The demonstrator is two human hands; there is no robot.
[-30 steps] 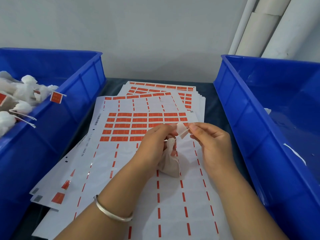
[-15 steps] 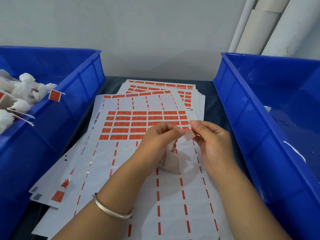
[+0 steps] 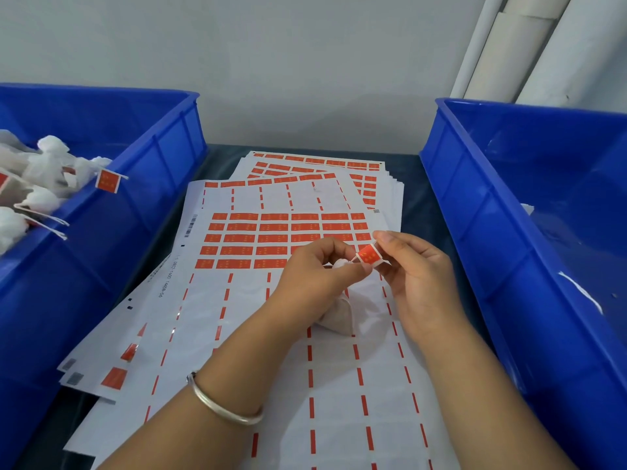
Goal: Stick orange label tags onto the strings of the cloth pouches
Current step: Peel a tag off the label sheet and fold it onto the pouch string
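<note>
While the right hand (image 3: 419, 279) pinches an orange label tag (image 3: 369, 256) between thumb and fingertips, the left hand (image 3: 315, 279) has its fingers curled tight around the neck of a white cloth pouch (image 3: 337, 315), thumb and forefinger nipped together right at the tag's lower left corner. The string is probably caught in that pinch, but it's too thin to really make out. The tag's printed side faces up, tilted a bit. The pouch hangs below the tag, its bottom resting on the top label sheet (image 3: 271, 300), a mostly peeled one with a few rows of orange labels left just beyond the tag. More sheets (image 3: 325, 166) fan out past those rows. There's a silver bangle (image 3: 224, 407) on the left wrist. Well left of the tag sits a blue bin (image 3: 112, 212) holding finished pouches (image 3: 44, 184), one tagged string poking over its rim. Right of the tag is another blue bin (image 3: 502, 215).
</note>
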